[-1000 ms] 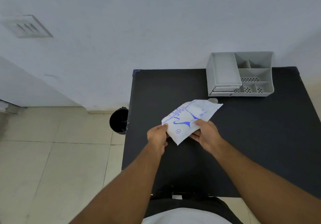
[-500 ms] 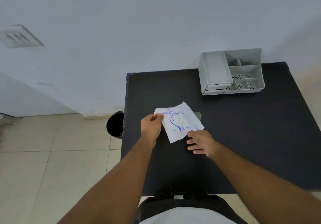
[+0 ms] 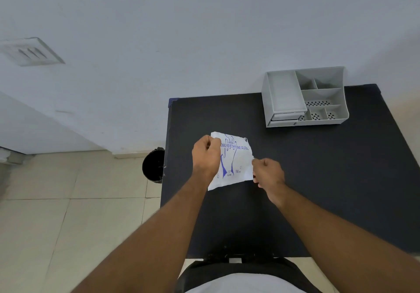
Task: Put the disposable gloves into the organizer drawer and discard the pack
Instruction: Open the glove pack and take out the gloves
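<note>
Flat white plastic glove pack with blue print [image 3: 235, 163]: held just above the black table top [image 3: 318, 179], left hand [image 3: 205, 156] closed on its upper left edge, right hand [image 3: 268, 172] closed on its right edge. Grey plastic desk organizer with open compartments and shut front drawers [image 3: 304, 97]: standing at the table's far right, against the pale wall, well apart from the pack. Black round waste bin [image 3: 153, 167]: on the tiled floor, just beside the table's left edge.

one glove pack [image 3: 235, 163], one organizer [image 3: 304, 98], one bin [image 3: 153, 167], two hands [image 3: 205, 156]
</note>
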